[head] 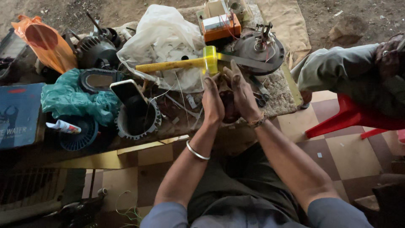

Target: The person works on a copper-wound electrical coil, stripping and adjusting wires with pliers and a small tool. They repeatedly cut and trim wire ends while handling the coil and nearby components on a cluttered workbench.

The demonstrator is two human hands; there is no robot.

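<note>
Low work table crowded edge to edge; bare top only at the right front corner, where its pale rim runs diagonally. Open room lies below and right: checkered floor, with a red plastic chair closing in from the right and another person's sleeve resting above it.

Left hand and right hand are pressed together near the table's front edge, fingers up, cupped around a dark reddish-brown object. Only a sliver shows between the palms; shape cannot be told.

Just beyond the fingertips: yellow hammer lying crosswise, handle pointing left, touching a white plastic bag. Dark round motor plate with wires to the right, orange box behind it. Left of the hands: ring-shaped motor housing, a phone leaning over it, teal bag, blue box, small tube.
</note>
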